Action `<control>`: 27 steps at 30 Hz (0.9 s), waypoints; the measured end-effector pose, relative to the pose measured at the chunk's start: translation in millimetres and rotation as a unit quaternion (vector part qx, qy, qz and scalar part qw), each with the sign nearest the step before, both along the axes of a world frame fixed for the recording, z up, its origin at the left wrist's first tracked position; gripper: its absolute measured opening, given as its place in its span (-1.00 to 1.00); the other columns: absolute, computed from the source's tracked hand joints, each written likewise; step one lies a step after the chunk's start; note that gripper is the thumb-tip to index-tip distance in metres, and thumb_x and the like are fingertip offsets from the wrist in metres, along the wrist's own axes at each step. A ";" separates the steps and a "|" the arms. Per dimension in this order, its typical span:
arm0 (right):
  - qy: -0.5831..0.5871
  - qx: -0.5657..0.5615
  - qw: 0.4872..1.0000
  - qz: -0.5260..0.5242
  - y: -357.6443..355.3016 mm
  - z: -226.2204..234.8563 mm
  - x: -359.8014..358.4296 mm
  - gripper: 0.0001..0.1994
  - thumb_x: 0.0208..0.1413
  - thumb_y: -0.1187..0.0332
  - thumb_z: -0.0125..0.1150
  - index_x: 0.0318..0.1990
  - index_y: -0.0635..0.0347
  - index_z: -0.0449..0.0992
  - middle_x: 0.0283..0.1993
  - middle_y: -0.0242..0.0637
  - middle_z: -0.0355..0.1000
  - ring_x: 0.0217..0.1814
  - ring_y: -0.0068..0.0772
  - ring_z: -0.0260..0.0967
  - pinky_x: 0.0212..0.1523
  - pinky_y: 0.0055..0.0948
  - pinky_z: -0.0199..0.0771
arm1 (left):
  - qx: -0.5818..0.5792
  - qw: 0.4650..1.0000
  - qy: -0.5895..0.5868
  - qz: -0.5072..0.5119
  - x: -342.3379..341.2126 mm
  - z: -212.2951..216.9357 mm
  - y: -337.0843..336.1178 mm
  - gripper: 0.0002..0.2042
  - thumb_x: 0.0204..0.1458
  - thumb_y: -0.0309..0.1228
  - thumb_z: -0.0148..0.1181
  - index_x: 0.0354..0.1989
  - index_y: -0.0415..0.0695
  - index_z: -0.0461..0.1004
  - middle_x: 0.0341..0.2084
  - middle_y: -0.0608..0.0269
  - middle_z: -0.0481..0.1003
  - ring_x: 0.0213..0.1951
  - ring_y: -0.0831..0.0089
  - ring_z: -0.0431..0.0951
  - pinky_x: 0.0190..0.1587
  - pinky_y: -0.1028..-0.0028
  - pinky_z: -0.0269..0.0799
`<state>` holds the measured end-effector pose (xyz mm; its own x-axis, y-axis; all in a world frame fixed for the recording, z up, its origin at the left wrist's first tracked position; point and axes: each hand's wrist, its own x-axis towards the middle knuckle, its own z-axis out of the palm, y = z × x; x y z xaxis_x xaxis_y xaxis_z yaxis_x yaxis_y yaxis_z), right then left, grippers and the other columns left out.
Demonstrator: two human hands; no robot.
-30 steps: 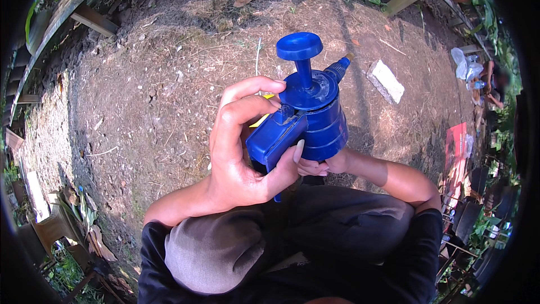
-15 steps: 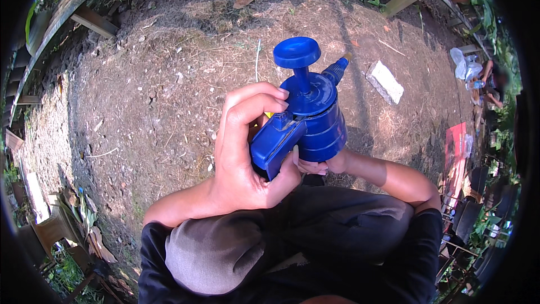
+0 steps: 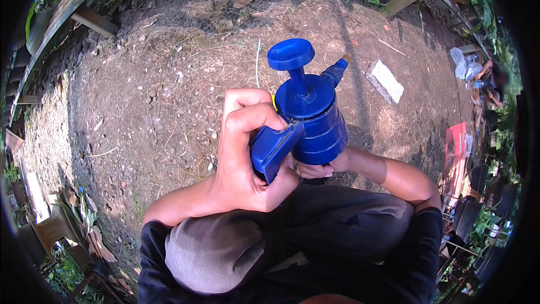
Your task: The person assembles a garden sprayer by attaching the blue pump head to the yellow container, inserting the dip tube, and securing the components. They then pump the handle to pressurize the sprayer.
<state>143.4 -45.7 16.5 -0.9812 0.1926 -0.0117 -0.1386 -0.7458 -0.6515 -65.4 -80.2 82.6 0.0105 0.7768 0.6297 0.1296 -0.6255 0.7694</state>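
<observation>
Two bare hands support one blue pump sprayer (image 3: 320,135), positioned at centre, just beyond the seated person's knees (image 3: 219,253). The left hand (image 3: 239,149), its forearm rising from the near left, is closed around the single handle (image 3: 275,149), fingers curled over the far side. The right hand (image 3: 332,166), its forearm angled in from the near right, lies beneath the body with fingers bent; it is partly hidden, so the extent of its grip cannot be told. One plunger knob (image 3: 291,54) stands raised on top; one nozzle (image 3: 336,71) points far right, toward one whitish block (image 3: 385,81) on bare ground (image 3: 152,112).
</observation>
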 end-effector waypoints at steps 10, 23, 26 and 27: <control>-0.114 0.145 0.969 -0.161 -4.3 1.9 -4.3 -0.58 0.36 0.08 -0.07 -0.53 0.12 0.25 -0.71 -0.48 0.11 -0.73 -0.65 0.05 -0.69 -0.60 0.04 | -0.051 0.996 0.056 0.049 -6.1 1.4 8.0 -0.52 -0.31 -0.64 -0.03 -0.07 -0.32 0.47 -0.01 -0.14 0.40 0.03 0.09 0.49 0.10 0.25 0.39; -0.132 -0.059 0.970 -0.194 -10.1 10.6 -9.6 -0.57 0.33 -0.05 -0.08 -0.31 0.18 0.34 -0.57 -0.45 0.23 -0.65 -0.62 0.19 -0.56 -0.58 0.28 | -0.332 0.933 -0.137 -0.009 -15.3 -20.3 21.5 -0.53 -0.19 -0.70 -0.13 -0.04 -0.35 0.49 -0.12 0.06 0.53 -0.34 0.47 0.56 -0.26 0.50 0.50; -0.277 0.112 0.932 -0.206 -3.2 18.7 -15.1 -0.52 0.33 -0.11 -0.11 -0.27 0.20 0.36 -0.59 -0.47 0.21 -0.63 -0.64 0.19 -0.55 -0.57 0.29 | -0.346 0.920 -0.184 0.029 -14.6 -31.9 27.8 -0.54 -0.13 -0.69 -0.14 -0.01 -0.32 0.50 -0.23 0.17 0.55 -0.65 0.72 0.39 -0.65 0.65 0.33; -0.344 0.208 0.887 -0.227 -4.1 21.5 -20.0 -0.51 0.33 -0.12 -0.12 -0.26 0.20 0.36 -0.59 -0.47 0.21 -0.64 -0.65 0.18 -0.56 -0.58 0.27 | -0.330 0.926 -0.178 0.046 -12.6 -34.0 27.8 -0.55 -0.13 -0.69 -0.13 -0.01 -0.31 0.50 -0.28 0.17 0.55 -0.64 0.71 0.40 -0.63 0.64 0.34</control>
